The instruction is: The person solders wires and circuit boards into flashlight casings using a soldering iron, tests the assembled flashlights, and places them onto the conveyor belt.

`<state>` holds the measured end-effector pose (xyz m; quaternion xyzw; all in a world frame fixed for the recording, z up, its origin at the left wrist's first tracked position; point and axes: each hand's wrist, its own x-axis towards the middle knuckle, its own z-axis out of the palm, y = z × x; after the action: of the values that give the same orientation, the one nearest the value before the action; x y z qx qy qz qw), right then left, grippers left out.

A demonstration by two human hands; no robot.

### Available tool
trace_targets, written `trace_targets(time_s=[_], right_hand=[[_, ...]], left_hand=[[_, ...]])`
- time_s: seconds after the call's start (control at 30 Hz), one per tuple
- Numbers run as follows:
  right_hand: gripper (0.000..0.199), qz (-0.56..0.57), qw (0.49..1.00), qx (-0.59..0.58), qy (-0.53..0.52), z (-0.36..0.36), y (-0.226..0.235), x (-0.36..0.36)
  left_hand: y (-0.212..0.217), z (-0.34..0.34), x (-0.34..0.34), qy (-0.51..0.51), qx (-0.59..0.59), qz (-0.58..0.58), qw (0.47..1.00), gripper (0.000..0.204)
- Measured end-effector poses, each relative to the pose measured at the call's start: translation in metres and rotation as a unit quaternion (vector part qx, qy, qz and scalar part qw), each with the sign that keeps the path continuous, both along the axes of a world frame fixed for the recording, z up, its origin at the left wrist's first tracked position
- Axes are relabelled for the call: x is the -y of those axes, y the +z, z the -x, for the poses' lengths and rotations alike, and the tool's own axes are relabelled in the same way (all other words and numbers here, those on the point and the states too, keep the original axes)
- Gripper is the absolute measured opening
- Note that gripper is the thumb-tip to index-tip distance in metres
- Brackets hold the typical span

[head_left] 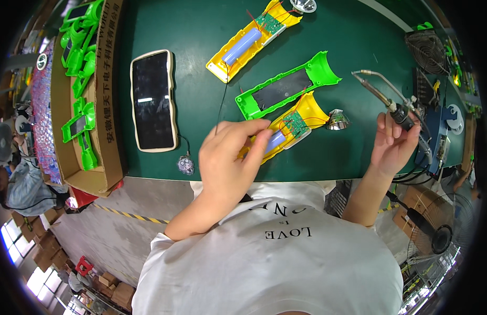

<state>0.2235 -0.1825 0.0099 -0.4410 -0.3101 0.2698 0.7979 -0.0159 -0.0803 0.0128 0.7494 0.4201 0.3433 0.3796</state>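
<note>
A yellow flashlight half-shell [313,107] lies before me, with a blue cylindrical battery [275,140], a green circuit board [294,124] and red wires inside. Over its left end is my left hand [230,155], thumb and forefinger drawn together; whatever they pinch is hidden. My right hand [393,142] grips a soldering iron [379,96] with a thin metal feed tube, its tip pointing up and left, away from the shell. A shiny reflector cup [338,119] sits at the shell's right end. Just beyond lies a green half-shell [323,72] with a dark panel.
A second yellow half-shell [220,60] with battery and board lies farther back, near another reflector [305,4]. Left are a phone [152,100] in a pale case and a carton [111,100] of green shells. A blue soldering unit [437,134] and cables stand right.
</note>
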Motion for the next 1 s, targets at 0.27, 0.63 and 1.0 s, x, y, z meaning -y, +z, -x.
trace_targets(time_s=[0.27,0.63,1.0], right_hand=[[0.025,0.081,0.974,0.208,-0.025,0.021,0.033,-0.040],[0.016,0.153,0.934,0.320,0.038,0.047,0.019,-0.057],[0.017,0.174,0.939,0.293,0.043,0.044,0.012,-0.053]], left_hand=[[-0.005,-0.001,-0.018,0.000,-0.156,-0.080,0.985,0.006],[0.002,-0.009,-0.034,-0.047,-0.221,0.018,0.974,0.006],[0.005,-0.008,-0.036,-0.067,-0.205,0.047,0.975,0.005]])
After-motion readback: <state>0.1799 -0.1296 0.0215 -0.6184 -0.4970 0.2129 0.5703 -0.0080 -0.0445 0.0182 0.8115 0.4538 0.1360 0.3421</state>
